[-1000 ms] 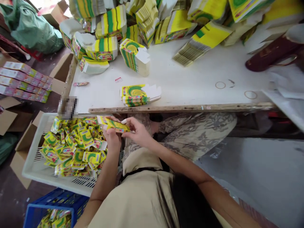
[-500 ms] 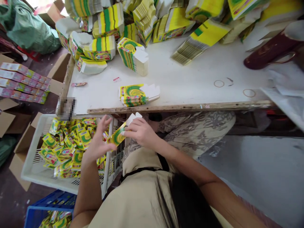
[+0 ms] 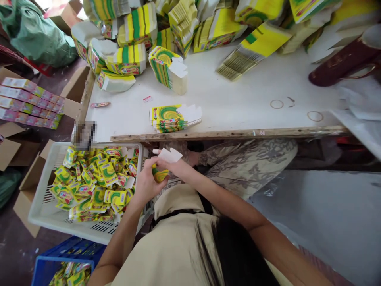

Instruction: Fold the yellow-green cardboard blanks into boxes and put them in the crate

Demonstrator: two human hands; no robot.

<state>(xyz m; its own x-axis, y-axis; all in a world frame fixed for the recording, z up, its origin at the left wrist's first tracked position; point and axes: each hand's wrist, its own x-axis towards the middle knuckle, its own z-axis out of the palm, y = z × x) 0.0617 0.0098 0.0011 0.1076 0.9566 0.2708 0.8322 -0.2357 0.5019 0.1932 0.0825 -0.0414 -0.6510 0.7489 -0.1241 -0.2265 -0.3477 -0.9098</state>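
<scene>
A small yellow-and-green carton with white end flaps is held between my two hands, over my lap and just below the table edge. My left hand wraps its fingers and thumb around the yellow end. At the flap end, my right hand grips the carton, its fingers partly hidden behind the white flaps. Close by on the table lies a short stack of flat cartons of the same print. A white crate filled with small yellow cartons stands to the left of my left hand.
Bundles of flattened yellow cartons pile along the back of the white table. A dark red mug lies at the right, with rubber bands nearby. A blue crate is at lower left; open cardboard boxes sit on the floor.
My left hand, open beside the carton before, has moved right and closed around it. The carton has turned in my hands. More small cartons in the white crate are now uncovered.
</scene>
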